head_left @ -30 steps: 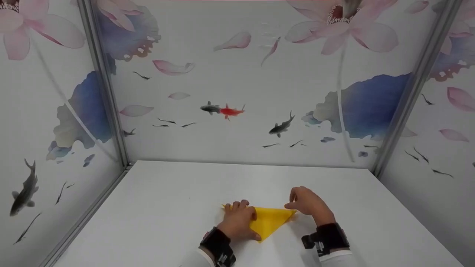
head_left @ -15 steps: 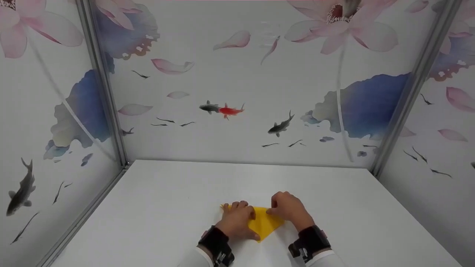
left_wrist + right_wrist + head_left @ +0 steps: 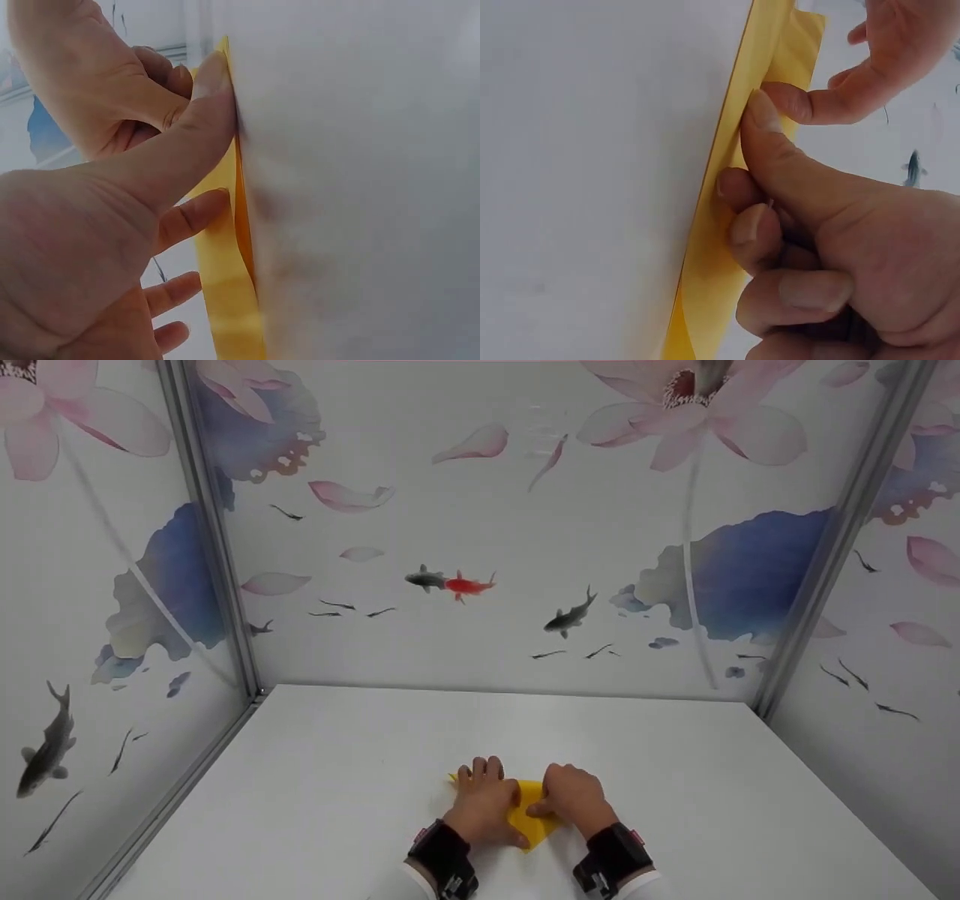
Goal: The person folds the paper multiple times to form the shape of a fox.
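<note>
A folded sheet of yellow paper point(image 3: 534, 829) lies on the white table between both hands, partly covered by them. My left hand point(image 3: 484, 806) rests on its left part with the fingers spread, the thumb reaching to the near corner. In the left wrist view the left thumb presses along the edge of the paper point(image 3: 229, 300). On the right part, my right hand point(image 3: 577, 796) has curled fingers and holds the turned-over side of the sheet. The right wrist view has the right thumb pressed on the paper point(image 3: 716, 274), with the left index fingertip touching close by.
The white table point(image 3: 360, 780) extends around the paper on every side. Printed panels enclose it, with a back wall point(image 3: 480, 645) and side walls joined by grey metal posts point(image 3: 217, 540). Black camera straps point(image 3: 442, 855) sit on both wrists.
My right hand has moved left from the paper's right corner, bringing that corner over toward the middle. The sheet's visible right part has become shorter. The left hand stays nearly in place.
</note>
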The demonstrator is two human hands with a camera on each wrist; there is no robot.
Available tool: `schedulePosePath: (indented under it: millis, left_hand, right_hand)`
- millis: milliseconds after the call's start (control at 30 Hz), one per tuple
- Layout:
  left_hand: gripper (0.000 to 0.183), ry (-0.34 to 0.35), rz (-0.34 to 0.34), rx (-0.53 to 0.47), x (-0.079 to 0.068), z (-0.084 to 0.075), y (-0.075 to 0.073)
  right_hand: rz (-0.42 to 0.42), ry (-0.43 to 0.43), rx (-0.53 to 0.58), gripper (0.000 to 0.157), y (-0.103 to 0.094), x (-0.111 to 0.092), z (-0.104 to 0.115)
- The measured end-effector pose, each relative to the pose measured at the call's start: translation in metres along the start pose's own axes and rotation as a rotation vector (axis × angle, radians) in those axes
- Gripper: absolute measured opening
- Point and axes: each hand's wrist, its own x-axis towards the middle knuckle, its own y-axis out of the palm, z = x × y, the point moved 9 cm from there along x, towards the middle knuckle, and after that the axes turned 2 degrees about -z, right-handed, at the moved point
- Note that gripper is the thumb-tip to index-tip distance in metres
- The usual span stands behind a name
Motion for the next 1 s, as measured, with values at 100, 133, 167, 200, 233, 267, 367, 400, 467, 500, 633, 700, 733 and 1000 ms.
schedulePosePath:
  millis: [100, 133, 167, 200, 233, 267, 367, 400, 467, 500, 633, 700, 733, 1000]
  left_hand:
    - [0.058, 0.024, 0.028, -0.007, 0.0, -0.003, 0.0]
    - [0.057, 0.025, 0.045, -0.027, 0.0, -0.003, 0.0]
    - [0.054, 0.019, 0.066, -0.054, 0.0, -0.002, 0.002]
    - [0.052, 0.009, 0.086, -0.088, 0.001, 0.0, 0.003]
    - [0.049, -0.005, 0.104, -0.128, 0.002, 0.002, 0.005]
    - [0.045, -0.021, 0.119, -0.165, 0.003, 0.004, 0.007]
    - [0.036, -0.058, 0.133, -0.236, 0.006, 0.008, 0.012]
    - [0.034, -0.066, 0.134, -0.256, 0.006, 0.009, 0.014]
    - [0.033, -0.069, 0.133, -0.279, 0.008, 0.009, 0.016]
    - [0.033, -0.068, 0.134, -0.286, 0.008, 0.009, 0.017]
    - [0.037, -0.06, 0.139, -0.306, 0.009, 0.01, 0.016]
    - [0.039, -0.047, 0.137, -0.305, 0.009, 0.01, 0.015]
    - [0.04, -0.041, 0.138, -0.302, 0.009, 0.01, 0.015]
    - [0.046, -0.011, 0.157, -0.28, 0.012, 0.011, 0.013]
  right_hand:
    - [-0.008, 0.027, -0.043, 0.046, 0.001, -0.001, -0.001]
    - [-0.012, 0.033, -0.051, 0.047, 0.001, -0.001, -0.002]
    - [-0.014, 0.035, -0.055, 0.048, 0.001, -0.002, -0.001]
    - [-0.015, 0.037, -0.057, 0.048, 0.002, -0.002, -0.002]
    - [-0.014, 0.039, -0.061, 0.048, 0.002, -0.002, -0.002]
    - [-0.01, 0.042, -0.054, 0.048, 0.003, -0.003, -0.003]
    - [0.009, 0.054, -0.032, 0.046, 0.005, -0.004, -0.005]
    - [0.018, 0.063, -0.025, 0.046, 0.006, -0.004, -0.007]
    - [0.033, 0.077, -0.005, 0.046, 0.008, -0.004, -0.01]
    - [0.038, 0.079, 0.002, 0.046, 0.009, -0.004, -0.011]
    - [0.05, 0.08, 0.024, 0.045, 0.011, -0.004, -0.013]
    - [0.051, 0.076, 0.03, 0.045, 0.011, -0.003, -0.013]
    - [0.052, 0.076, 0.034, 0.045, 0.011, -0.002, -0.014]
    - [0.051, 0.072, 0.074, 0.042, 0.008, -0.002, -0.013]
